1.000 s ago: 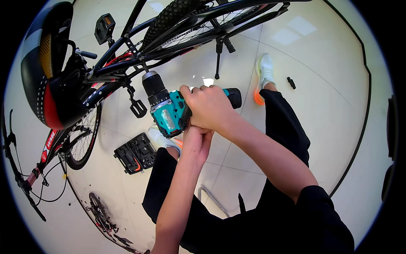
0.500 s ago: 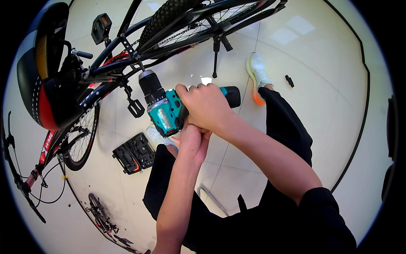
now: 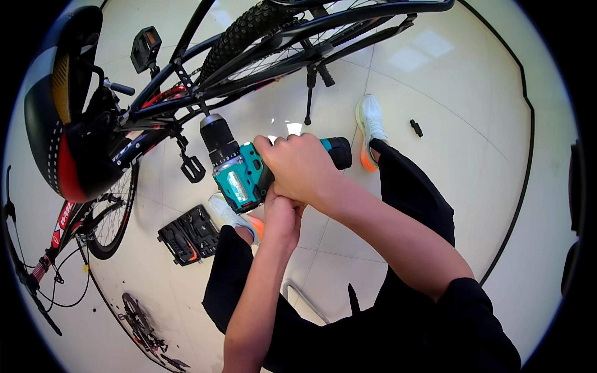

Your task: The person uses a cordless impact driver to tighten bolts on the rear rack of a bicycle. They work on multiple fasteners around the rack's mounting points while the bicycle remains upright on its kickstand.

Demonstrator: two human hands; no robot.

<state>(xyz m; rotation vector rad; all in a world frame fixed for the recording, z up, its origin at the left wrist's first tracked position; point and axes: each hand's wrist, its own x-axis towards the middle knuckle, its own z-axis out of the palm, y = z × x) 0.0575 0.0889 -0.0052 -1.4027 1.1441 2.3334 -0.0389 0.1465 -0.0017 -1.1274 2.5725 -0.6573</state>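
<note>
A teal and black cordless drill (image 3: 239, 171) is held in front of me, its black chuck pointing up toward the black bicycle frame (image 3: 205, 87). My right hand (image 3: 301, 165) wraps the drill's handle from above. Under it, my left hand (image 3: 283, 214) supports the handle's lower part and the right hand. The chuck's tip sits close to the frame tubes near the seat post; whether it touches is unclear. A black and red saddle (image 3: 68, 118) fills the left side.
An open black tool case (image 3: 188, 235) lies on the pale tiled floor by my left shoe (image 3: 233, 214). A pedal (image 3: 193, 166) hangs below the frame, the kickstand (image 3: 309, 93) stands ahead, and a small black part (image 3: 416, 128) lies beyond my right shoe (image 3: 371, 127).
The drill and both hands have drifted slightly down and to the left in view while the bicycle frame shifted up; the grip is unchanged.
</note>
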